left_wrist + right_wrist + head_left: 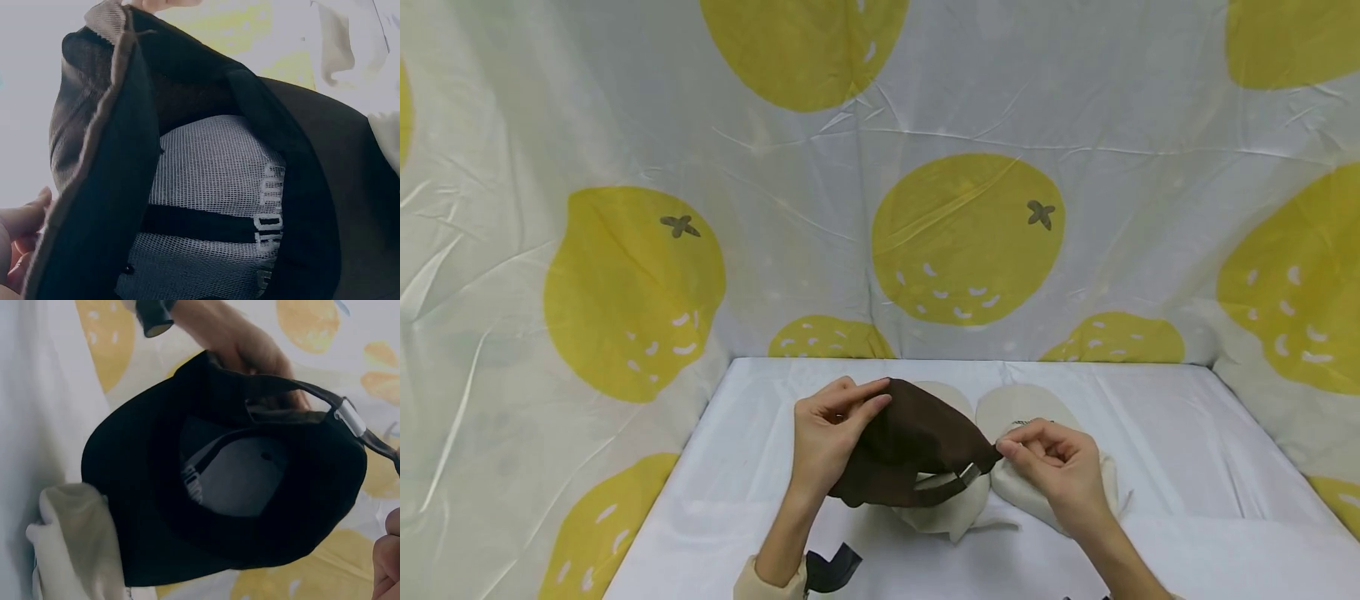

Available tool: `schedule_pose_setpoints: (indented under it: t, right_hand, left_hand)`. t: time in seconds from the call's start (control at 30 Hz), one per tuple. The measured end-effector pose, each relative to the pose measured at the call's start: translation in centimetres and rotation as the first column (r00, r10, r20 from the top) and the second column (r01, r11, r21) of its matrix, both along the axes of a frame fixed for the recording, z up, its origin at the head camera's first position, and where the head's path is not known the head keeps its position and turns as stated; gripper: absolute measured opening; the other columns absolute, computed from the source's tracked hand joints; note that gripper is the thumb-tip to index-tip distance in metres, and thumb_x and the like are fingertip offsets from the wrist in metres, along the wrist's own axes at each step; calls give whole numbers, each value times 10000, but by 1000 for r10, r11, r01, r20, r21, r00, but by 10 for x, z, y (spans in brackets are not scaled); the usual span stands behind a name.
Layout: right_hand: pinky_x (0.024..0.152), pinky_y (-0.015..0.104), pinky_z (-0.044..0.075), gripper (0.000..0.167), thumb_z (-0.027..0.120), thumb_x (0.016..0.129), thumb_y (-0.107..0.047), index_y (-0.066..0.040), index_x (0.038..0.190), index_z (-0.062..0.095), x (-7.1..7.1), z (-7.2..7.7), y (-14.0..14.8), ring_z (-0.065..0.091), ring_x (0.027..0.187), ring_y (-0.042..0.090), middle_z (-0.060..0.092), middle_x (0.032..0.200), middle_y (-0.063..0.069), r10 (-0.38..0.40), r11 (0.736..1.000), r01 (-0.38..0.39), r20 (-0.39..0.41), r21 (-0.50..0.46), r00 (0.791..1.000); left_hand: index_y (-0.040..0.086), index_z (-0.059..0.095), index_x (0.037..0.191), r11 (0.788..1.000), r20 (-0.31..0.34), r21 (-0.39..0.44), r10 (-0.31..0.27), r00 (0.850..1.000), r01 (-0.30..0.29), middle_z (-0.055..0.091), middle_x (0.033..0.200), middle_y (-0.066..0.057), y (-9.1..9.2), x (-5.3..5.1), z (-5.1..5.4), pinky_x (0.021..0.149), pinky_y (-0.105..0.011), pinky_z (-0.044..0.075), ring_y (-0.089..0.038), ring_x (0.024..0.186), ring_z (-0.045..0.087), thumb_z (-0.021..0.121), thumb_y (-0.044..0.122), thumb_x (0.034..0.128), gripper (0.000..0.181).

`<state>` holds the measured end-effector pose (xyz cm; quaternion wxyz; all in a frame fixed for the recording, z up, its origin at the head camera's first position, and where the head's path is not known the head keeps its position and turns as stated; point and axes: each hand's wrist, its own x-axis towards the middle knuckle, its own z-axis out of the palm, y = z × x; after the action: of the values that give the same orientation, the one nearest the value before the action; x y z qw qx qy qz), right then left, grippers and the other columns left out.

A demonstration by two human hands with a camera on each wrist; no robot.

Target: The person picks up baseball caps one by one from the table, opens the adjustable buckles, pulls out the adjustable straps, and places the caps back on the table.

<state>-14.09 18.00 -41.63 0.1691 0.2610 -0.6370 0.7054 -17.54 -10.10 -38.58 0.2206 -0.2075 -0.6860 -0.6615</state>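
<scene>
The brown baseball cap point(917, 421) is above the white-covered table point(1187, 442); my left hand point(829, 437) pinches one side, my right hand point(1063, 471) the strap tail point(379, 446). Overpulling could drag the tail through the buckle point(352, 417).

Your brown cap point(917, 421) is matt woven cloth outside, w/ a slightly fuzzy edge point(90, 140) up close. Inside you've got grey open-mesh lining point(206, 162), rough & grid-like, w/ smooth dark cloth tape point(197, 223) across it, plus whitish lettering point(269, 230) that looks stitched. The buckle point(351, 417) is smooth, shiny silver metal, on a dark strap point(378, 445), exact mat'l hard to tell. Pale caps point(1026, 404) = soft matt cloth. Your table point(1180, 442) has a white cloth top, smooth w/ faint sheen & a few creases. Bg curtain point(790, 208): thin, wrinkled, slightly glossy fabric, lemon prints incl. Your sleeve point(767, 579) looks like matt cloth too.
</scene>
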Motion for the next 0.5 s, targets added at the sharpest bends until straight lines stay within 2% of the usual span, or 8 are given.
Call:
schedule_pose_setpoints:
  t: [0.1,0.27,0.5]
  right_hand:
    - [428,337,108,349,631,867,236,-87,904,758,-1,4,-5,154,492,177,261,540,39,-8,999,10,38,-48,999]
    - [428,337,87,325,642,881,210,-91,894,764,-2,10,-15,137,494,176,270,533,33,-29,995,37,86,-95,996]
    - [438,324,97,298,653,892,184,-92,893,767,0,17,-28,130,512,168,411,532,-95,-41,990,56,118,-127,992]
  left_hand:
    - [-4,815,1033,1000,-51,-21,-18,999,17,520,662,-66,2,1,1,508,-251,317,-97,595,409,809,-32,851,184]
    - [-21,812,1019,998,-98,-31,-66,993,63,541,683,-63,6,4,-1,494,-269,302,-98,600,415,807,-59,838,185]
    - [-20,815,1008,989,-154,-49,-142,978,136,538,689,-49,11,7,-2,507,-262,316,-115,625,423,815,-71,820,195]
